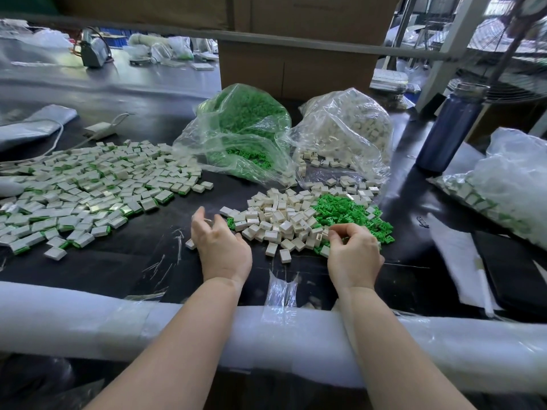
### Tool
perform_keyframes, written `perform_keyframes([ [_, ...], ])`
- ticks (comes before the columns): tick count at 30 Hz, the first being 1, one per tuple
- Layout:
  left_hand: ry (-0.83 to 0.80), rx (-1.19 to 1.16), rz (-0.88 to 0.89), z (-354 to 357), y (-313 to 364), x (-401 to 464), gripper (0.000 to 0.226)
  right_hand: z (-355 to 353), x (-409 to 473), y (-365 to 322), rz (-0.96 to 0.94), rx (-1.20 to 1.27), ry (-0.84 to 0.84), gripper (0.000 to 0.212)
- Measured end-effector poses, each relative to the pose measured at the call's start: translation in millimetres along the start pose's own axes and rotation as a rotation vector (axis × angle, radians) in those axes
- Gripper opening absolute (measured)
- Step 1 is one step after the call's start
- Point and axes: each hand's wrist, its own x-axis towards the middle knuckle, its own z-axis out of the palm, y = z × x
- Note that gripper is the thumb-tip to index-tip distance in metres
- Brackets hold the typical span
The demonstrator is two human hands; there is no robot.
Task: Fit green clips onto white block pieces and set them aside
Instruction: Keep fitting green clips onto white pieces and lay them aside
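Black workbench (296, 270), mid-shift: clips meet blocks.

My right hand (353, 253) pinches at the loose green plastic clips (352, 214); my left hand (220, 244), fingers loosely spread and empty, sits just left of the small white rectangular blocks (278, 217), the nearer hand to them.

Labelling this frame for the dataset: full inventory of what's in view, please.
finished pieces: too many to count, white with green edges, spread at table left
white blocks: loose pile, centre, ahead of the hands
green clips: loose pile, right of the blocks
clip bag: one, clear, green contents, behind the piles
block bag: one, clear, white contents, beside it
bottle: one, dark blue, upright, right
cardboard box: brown, behind the bags
left hand: fingers relaxed, empty
right hand: fingers curled over the clips; contents unclear
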Motion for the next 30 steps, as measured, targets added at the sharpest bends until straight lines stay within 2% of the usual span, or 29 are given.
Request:
perform_keyframes([
  [3,0.013,0.036,0.131,-0.2,1.2,-3.4,0.045,0.1,-0.6,-0.1,0.014,-0.055,-0.009,0.012],
  [5,0.018,0.0,0.219,0.2,3.0,-6.5,0.032,0.4,-1.0,-0.6,0.015,-0.078,-0.005,0.01],
  [7,-0.065,-0.016,0.25,0.4,5.5,-10.6,0.015,1.5,-1.1,-0.8,0.02,-0.127,-0.018,0.006],
  [9,-0.162,0.022,0.25,1.8,6.6,-12.3,0.02,2.5,-1.2,-1.1,0.036,-0.209,-0.063,0.005],
  [12,-0.23,0.073,0.25,3.1,7.4,-12.9,0.025,3.5,-2.1,-1.9,0.031,-0.323,-0.116,0.019],
  [22,-0.269,0.017,0.237,4.0,7.5,-12.7,0.012,4.1,-4.7,-1.1,-0.042,-0.424,-0.094,0.016],
  [27,-0.299,0.054,0.269,1.4,8.8,-14.8,0.029,3.7,-5.8,-1.5,-0.052,-0.424,-0.095,0.016],
  [30,-0.324,0.079,0.311,1.3,9.0,-14.9,0.03,4.1,-6.2,-1.9,-0.066,-0.421,-0.09,0.017],
])
